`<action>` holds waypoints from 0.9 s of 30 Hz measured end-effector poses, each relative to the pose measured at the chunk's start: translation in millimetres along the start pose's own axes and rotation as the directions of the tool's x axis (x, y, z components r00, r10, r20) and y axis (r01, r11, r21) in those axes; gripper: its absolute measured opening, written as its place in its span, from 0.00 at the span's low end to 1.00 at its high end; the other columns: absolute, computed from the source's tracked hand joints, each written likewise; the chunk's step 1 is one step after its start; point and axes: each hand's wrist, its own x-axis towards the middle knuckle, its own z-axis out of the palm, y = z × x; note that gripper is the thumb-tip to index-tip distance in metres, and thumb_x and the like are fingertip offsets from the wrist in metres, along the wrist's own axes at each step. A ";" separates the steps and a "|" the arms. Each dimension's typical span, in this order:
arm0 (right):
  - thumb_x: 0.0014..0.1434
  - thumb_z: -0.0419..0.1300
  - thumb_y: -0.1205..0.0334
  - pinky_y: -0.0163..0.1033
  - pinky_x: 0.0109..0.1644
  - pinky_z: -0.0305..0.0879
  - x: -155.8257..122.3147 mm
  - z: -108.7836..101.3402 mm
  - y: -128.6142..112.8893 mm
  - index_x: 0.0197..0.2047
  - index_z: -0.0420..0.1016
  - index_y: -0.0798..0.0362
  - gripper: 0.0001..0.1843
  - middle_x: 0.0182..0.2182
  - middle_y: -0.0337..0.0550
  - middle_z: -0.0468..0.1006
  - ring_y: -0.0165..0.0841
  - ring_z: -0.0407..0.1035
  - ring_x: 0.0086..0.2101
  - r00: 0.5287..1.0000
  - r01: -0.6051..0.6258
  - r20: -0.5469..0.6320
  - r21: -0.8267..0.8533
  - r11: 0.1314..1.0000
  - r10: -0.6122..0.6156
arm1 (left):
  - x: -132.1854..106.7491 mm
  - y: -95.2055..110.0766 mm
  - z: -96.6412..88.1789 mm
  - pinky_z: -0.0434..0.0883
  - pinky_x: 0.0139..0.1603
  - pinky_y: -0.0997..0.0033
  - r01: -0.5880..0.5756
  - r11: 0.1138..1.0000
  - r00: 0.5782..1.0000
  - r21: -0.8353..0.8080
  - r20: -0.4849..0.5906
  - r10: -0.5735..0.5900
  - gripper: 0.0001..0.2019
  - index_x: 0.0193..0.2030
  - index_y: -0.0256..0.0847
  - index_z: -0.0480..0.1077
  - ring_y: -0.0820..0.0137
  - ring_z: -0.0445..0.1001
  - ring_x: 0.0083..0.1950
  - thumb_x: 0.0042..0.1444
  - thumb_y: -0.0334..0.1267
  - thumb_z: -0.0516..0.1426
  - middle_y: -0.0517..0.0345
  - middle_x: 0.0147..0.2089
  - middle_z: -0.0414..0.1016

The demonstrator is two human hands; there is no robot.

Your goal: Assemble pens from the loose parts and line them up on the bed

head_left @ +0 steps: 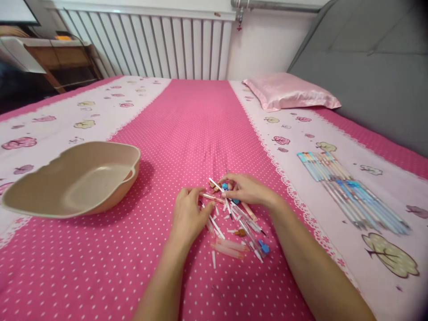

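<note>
My left hand (189, 211) is at the left side of a loose pile of pen parts, its finger and thumb around the end of a clear pinkish pen barrel (213, 197). Over the top of the pile reaches my right hand (247, 188), thumb and fingers apart beside a small blue piece (225, 186) and a slim white refill (216, 184). More refills and clear barrels lie below, with a brown piece (240, 232) and a blue bear-like piece (264, 246). Pale orange barrels (229, 248) rest nearest me. My right fingertips are partly hidden.
A beige plastic basin (133, 156) stands at the left on the pink dotted bedspread (200, 116). To the right lie two rows of pens (324, 165). A pink pillow (290, 91) sits before the grey headboard (374, 58). A white radiator (150, 44) lines the wall.
</note>
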 end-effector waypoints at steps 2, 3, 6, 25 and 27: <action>0.53 0.62 0.62 0.32 0.30 0.58 -0.7 -0.1 0.1 0.47 0.73 0.57 0.18 0.28 0.39 0.74 0.29 0.67 0.28 0.999 -0.017 0.044 0.066 0.998 0.014 | -0.5 0.4 1.6 0.66 0.52 0.61 -0.023 0.998 1.000 -0.056 -0.001 0.023 0.20 0.50 0.38 0.72 0.59 0.70 0.49 0.50 0.38 0.62 0.48 0.45 0.72; 0.52 0.62 0.63 0.32 0.29 0.58 -0.5 0.2 0.7 0.47 0.73 0.57 0.18 0.27 0.38 0.74 0.29 0.67 0.27 0.998 -0.028 0.060 0.095 0.995 0.023 | -0.8 0.6 2.4 0.67 0.52 0.62 -0.038 0.996 0.999 -0.075 -0.005 0.037 0.20 0.50 0.39 0.72 0.59 0.71 0.49 0.49 0.37 0.62 0.49 0.45 0.72; 0.52 0.62 0.64 0.31 0.29 0.58 0.5 1.3 3.1 0.46 0.73 0.58 0.17 0.25 0.37 0.73 0.28 0.67 0.26 0.996 -0.062 0.074 0.133 0.989 0.052 | -0.8 0.1 4.3 0.67 0.51 0.61 -0.076 0.991 0.997 -0.108 -0.017 0.074 0.20 0.49 0.41 0.72 0.59 0.72 0.48 0.47 0.35 0.63 0.50 0.45 0.74; 0.59 0.54 0.66 0.34 0.32 0.62 2.0 4.9 16.8 0.48 0.74 0.55 0.15 0.32 0.45 0.78 0.32 0.70 0.30 0.991 -0.091 -0.088 0.095 0.991 0.099 | 0.0 -8.6 2.6 0.64 0.26 0.74 0.236 0.923 0.970 -0.304 0.135 -0.203 0.21 0.46 0.36 0.72 0.71 0.71 0.25 0.41 0.24 0.58 0.59 0.26 0.74; 0.58 0.53 0.67 0.34 0.32 0.62 3.7 6.1 21.0 0.46 0.74 0.55 0.14 0.31 0.45 0.78 0.32 0.71 0.30 0.989 -0.096 -0.104 0.064 0.993 0.102 | -1.6 -2.9 0.0 0.62 0.26 0.74 0.241 0.945 0.965 -0.220 0.158 -0.209 0.16 0.40 0.37 0.74 0.70 0.71 0.25 0.42 0.25 0.57 0.60 0.22 0.72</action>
